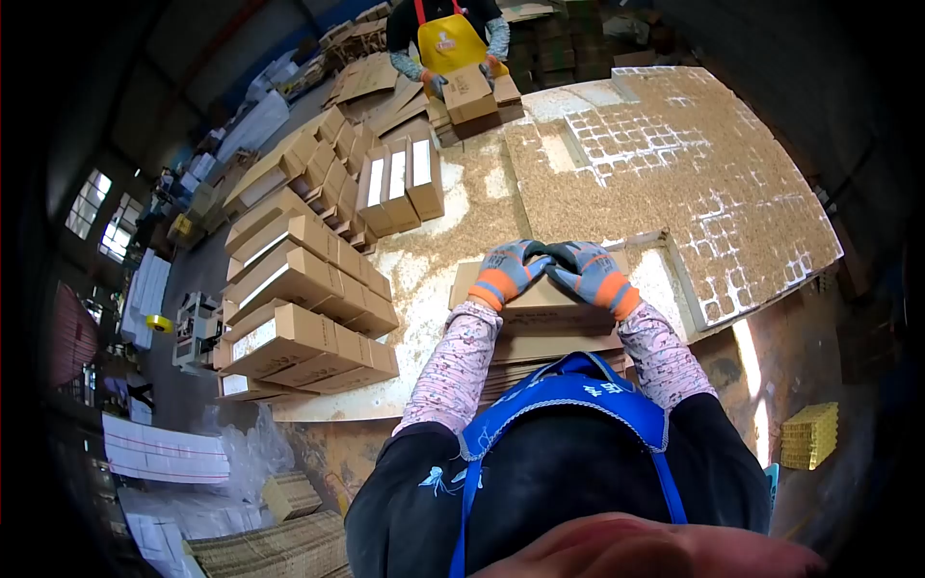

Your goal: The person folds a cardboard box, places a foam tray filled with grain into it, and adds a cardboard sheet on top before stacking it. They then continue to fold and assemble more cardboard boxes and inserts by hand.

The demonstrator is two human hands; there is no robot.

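Observation:
My left hand (509, 271) and my right hand (586, 274), both in grey gloves with orange cuffs, come together over a brown cardboard box (549, 311) in front of my apron. The fingers of both hands are bent over the far part of the box, with the fingertips nearly touching. What lies under the fingers is hidden. Below the box, more flat cardboard (549, 349) is stacked against the table edge, partly covered by my apron.
Rows of cardboard boxes (332, 328) with white contents stand at left, with three upright boxes (400, 183) farther back. At right lie crumb-covered white cell trays (655, 144). Across the table, a person in a yellow apron (451, 43) handles another box (469, 93).

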